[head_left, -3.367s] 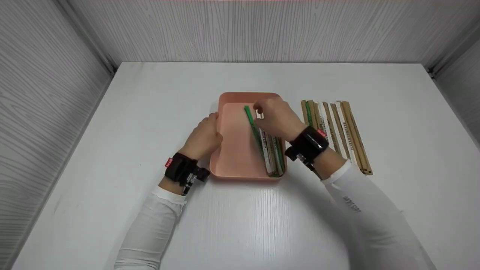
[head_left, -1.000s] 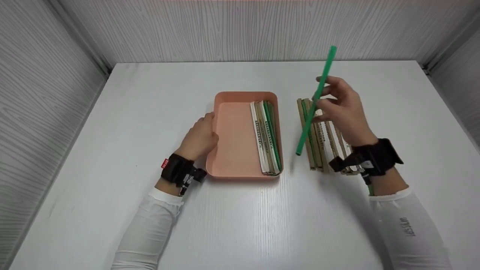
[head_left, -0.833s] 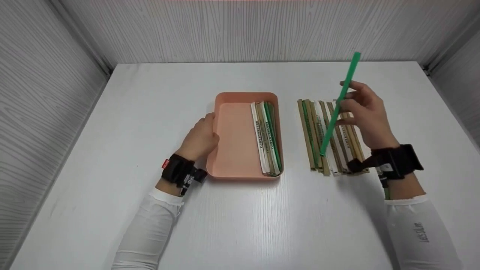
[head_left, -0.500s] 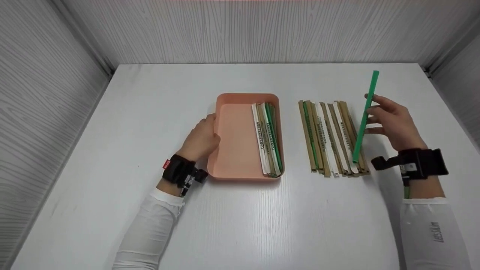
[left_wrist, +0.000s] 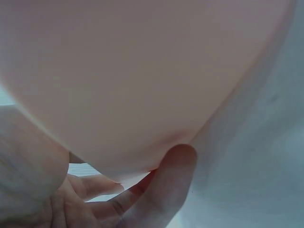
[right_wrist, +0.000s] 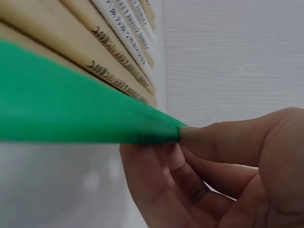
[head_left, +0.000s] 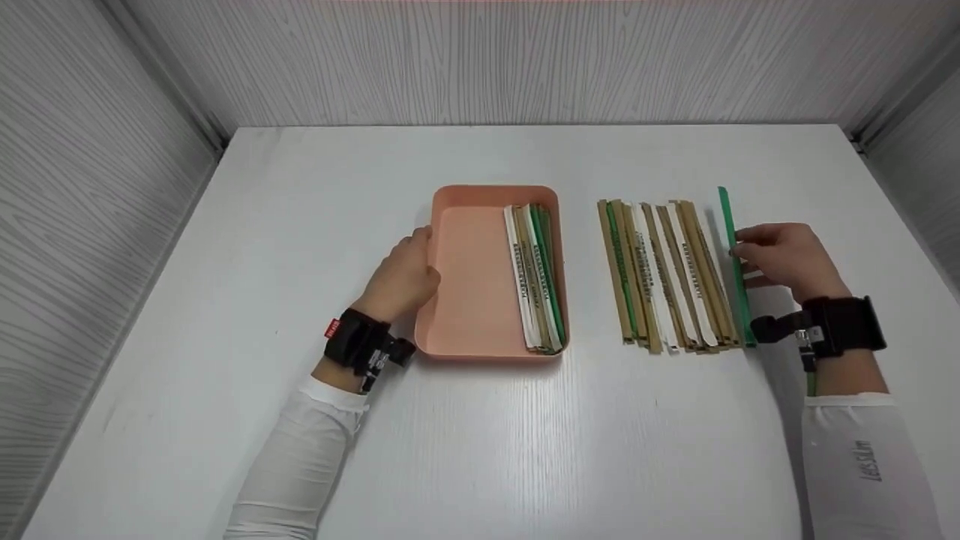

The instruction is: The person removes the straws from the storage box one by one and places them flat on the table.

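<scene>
In the head view, my left hand point(head_left: 400, 279) grips the left side of a pink rectangular tray point(head_left: 471, 292). The left wrist view shows the thumb point(left_wrist: 176, 173) against the tray's wall. Along the tray's right side lie several long paper-wrapped straws point(head_left: 529, 285), white, brown and green. My right hand point(head_left: 789, 257) pinches a green wrapped straw point(head_left: 742, 309) between thumb and fingertips, just right of the row of straws on the table. Its near end lies right beside that row, while its far end angles slightly away. Dark print shows on the green wrapper in the right wrist view.
Right of the tray, a row of brown, white and green wrapped straws point(head_left: 660, 281) lies side by side on the white table point(head_left: 480, 435). Grey wood-grain panels point(head_left: 480, 64) stand behind the table and at both sides. Each wrist wears a black camera band.
My right hand has gone from the tray to the right with the green straw, passing over the row, and lowered it beside the row's right edge. My left hand has stayed on the tray.
</scene>
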`<state>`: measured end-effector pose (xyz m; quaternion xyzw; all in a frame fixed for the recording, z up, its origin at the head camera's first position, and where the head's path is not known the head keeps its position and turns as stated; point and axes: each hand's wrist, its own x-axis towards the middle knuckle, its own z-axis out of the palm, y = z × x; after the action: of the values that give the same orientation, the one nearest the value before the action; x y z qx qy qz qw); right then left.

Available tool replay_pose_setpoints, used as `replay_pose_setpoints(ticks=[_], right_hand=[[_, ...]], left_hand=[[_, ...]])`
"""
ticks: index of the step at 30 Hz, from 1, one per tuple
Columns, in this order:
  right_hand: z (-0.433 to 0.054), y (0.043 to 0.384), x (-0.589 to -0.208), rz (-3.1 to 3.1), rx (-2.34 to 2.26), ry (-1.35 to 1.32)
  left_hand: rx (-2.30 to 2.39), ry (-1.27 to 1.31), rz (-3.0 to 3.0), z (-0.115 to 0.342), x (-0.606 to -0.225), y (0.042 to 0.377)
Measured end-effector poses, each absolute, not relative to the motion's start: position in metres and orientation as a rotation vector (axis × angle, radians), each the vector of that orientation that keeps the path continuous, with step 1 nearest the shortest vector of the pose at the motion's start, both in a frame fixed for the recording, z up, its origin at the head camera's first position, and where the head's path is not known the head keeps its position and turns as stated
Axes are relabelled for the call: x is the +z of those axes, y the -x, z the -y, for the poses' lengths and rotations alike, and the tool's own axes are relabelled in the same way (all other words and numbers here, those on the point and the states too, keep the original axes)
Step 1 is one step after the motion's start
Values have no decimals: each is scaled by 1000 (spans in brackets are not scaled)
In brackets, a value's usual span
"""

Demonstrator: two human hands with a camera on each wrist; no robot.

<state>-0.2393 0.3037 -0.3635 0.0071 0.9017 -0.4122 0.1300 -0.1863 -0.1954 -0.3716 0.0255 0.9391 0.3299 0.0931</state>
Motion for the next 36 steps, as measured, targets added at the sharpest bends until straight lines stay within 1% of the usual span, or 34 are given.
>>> replay_pose_setpoints(ticks=[10,22,36], right_hand=[[-297,244,-374,-2638,-1031,-11],[-293,243,-375,-2644,-1034,38],[-291,243,-374,-2657,-1008,24]], left_hand=[[941,-67,-2797,194,-372,185],[976,-62,-2791,195,-373,186],[967,-48,-2784,195,-373,187]])
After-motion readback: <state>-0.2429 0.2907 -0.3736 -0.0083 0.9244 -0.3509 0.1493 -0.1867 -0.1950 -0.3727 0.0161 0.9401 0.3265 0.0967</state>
